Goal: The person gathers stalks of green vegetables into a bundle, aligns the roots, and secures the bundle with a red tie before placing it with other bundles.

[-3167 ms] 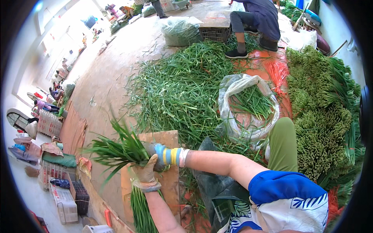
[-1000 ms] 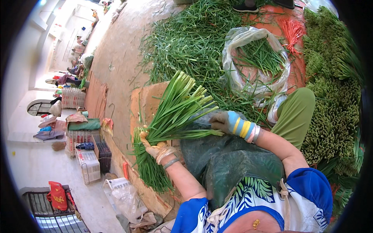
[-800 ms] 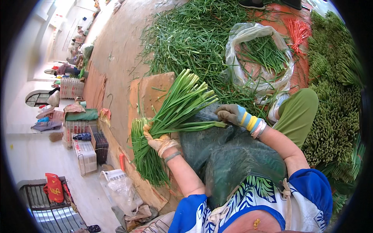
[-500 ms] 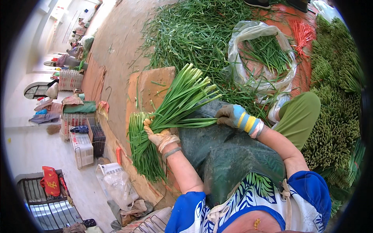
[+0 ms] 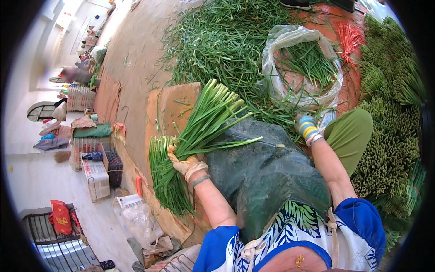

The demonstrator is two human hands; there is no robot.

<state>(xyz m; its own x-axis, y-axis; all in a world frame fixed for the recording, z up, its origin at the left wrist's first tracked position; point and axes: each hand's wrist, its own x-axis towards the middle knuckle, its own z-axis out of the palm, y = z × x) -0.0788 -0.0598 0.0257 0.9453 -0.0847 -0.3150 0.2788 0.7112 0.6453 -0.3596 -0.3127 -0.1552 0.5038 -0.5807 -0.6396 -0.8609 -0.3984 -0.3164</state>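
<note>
My left hand, in a pale stained glove, is closed round a bunch of garlic chives. Their pale cut ends fan out up and to the right, over the dark green apron on my lap. One thin strand sticks out to the right of the bunch. More chives lie on the board just left of and below that hand. My right hand, in a grey-blue glove with yellow bands, is down at the edge of the loose chive pile, just below the clear plastic bag. Its fingers are too unclear to read.
Chives lie inside the bag. Red ties rest on the orange sheet beyond it. Dense stacks of bundled stalks stand at the right. A brown board lies under the left-hand bunch. Crates line the wall at left.
My right hand has left the strand at the bunch and moved right to the pile below the bag. My left hand still holds the bunch, barely shifted.
</note>
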